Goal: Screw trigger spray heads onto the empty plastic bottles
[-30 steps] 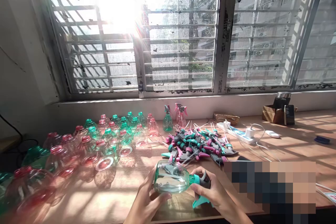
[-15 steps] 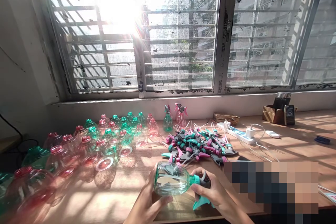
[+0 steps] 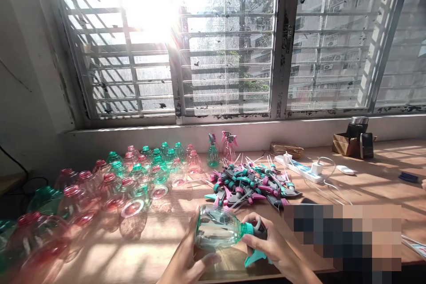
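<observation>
Low in the middle, my left hand (image 3: 186, 259) cups the body of a clear green spray bottle (image 3: 218, 227) lying on its side. My right hand (image 3: 271, 244) is closed round the grey and teal trigger head (image 3: 258, 242) sitting on the bottle's neck. Its teal lever points down toward the wooden table (image 3: 159, 235). Just beyond lies a heap of loose trigger heads (image 3: 249, 182) in pink, teal and grey.
Several open pink and green bottles (image 3: 133, 177) crowd the table's left half. Two finished spray bottles (image 3: 220, 147) stand by the window sill. A power strip (image 3: 301, 167) with a cable, a small box (image 3: 349, 142) and a blurred patch (image 3: 342, 235) sit on the right.
The bottle has shifted slightly in my hands, and my left thumb has slid a little lower along it. Nothing else has moved.
</observation>
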